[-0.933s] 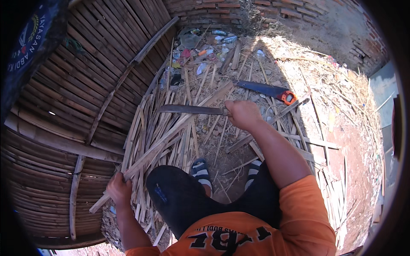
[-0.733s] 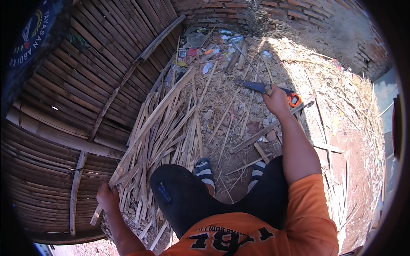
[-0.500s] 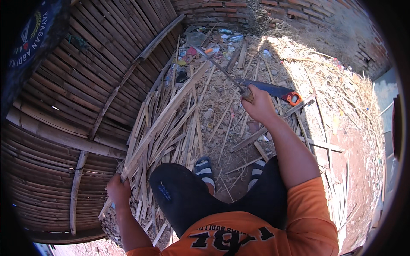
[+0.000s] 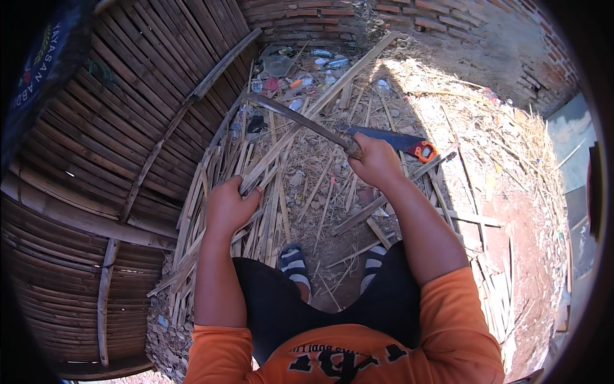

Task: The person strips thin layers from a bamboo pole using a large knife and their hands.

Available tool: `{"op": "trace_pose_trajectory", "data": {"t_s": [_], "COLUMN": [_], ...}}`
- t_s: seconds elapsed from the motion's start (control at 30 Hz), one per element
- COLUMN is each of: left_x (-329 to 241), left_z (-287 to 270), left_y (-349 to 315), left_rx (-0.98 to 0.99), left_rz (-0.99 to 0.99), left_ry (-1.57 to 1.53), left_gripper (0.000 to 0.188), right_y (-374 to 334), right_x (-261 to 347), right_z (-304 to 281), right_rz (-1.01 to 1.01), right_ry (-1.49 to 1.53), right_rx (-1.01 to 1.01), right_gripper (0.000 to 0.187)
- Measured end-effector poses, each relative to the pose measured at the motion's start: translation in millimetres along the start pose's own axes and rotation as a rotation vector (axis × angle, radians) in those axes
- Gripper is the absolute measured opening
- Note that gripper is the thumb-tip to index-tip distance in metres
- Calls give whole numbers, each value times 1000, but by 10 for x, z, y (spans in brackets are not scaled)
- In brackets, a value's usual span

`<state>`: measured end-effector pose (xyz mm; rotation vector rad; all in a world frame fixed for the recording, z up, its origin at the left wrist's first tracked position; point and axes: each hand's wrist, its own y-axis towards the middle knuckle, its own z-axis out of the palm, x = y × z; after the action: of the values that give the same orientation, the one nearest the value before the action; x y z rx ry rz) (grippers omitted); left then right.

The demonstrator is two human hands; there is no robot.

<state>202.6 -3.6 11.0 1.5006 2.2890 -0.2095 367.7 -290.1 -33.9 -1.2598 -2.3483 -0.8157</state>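
My left hand (image 4: 231, 208) is closed round the near end of a long wooden strip (image 4: 334, 96). The strip slants away from me to the right, its far end up by the brick wall. In my right hand (image 4: 377, 160), the fingers wrap the wooden handle of a machete (image 4: 297, 120). Its long dark blade points to the far left and crosses the strip in view; whether they touch I cannot tell. Just beyond my right hand lies a handsaw (image 4: 393, 137) with an orange and black handle.
A slatted bamboo wall (image 4: 147, 109) rises close on my left, a brick wall (image 4: 300, 22) at the back. Split wood strips (image 4: 192, 224) are heaped along the bamboo wall. Litter (image 4: 326, 63) lies in the far corner. Loose sticks (image 4: 361, 214) are scattered before my sandals (image 4: 295, 262).
My left hand has moved forward and right with the strip, pushing its far end toward the brick wall. The machete blade has swung flatter, its tip now further left and nearer.
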Motion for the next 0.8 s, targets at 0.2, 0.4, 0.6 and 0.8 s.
{"op": "trace_pose_trajectory", "data": {"t_s": [0.2,0.4,0.6,0.8], "left_x": [-101,-59,141,145], "left_z": [497,507,490,448], "left_y": [22,40,1,-60], "left_rx": [-45,36,77,92], "left_rz": [127,47,61,3], "left_ry": [-48,51,-24,79], "left_gripper": [40,40,44,44], "right_y": [-38,100,30,104], "right_x": [195,-96,161,-247], "right_z": [166,68,337,262], "right_rz": [-182,76,-124,65], "right_ry": [-79,-119,-125,44], "right_rx": [182,136,258,50], "right_gripper": [25,26,28,26]}}
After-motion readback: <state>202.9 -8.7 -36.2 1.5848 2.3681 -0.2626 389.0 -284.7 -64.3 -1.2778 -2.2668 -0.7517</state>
